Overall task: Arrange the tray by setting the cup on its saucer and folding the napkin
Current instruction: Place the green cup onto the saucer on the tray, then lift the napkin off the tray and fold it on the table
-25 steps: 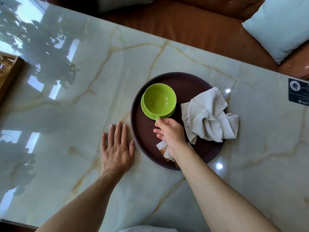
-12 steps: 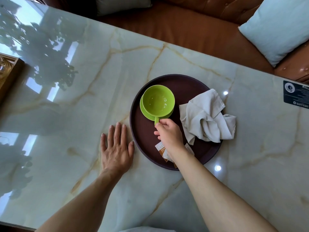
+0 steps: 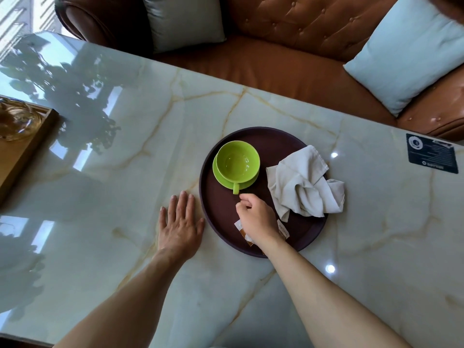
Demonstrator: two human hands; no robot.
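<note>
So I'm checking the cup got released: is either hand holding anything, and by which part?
Nothing is held. The right hand sits just off the cup handle, fingers curled; the left hand lies flat on the table.

A lime-green ceramic cup (image 3: 237,162) sits on a matching green saucer (image 3: 219,174), on a round dark plum tray (image 3: 281,144), beside a crumpled pale beige cloth napkin (image 3: 305,183); the glossy pale green marble table (image 3: 175,116) shows gold veins.
</note>
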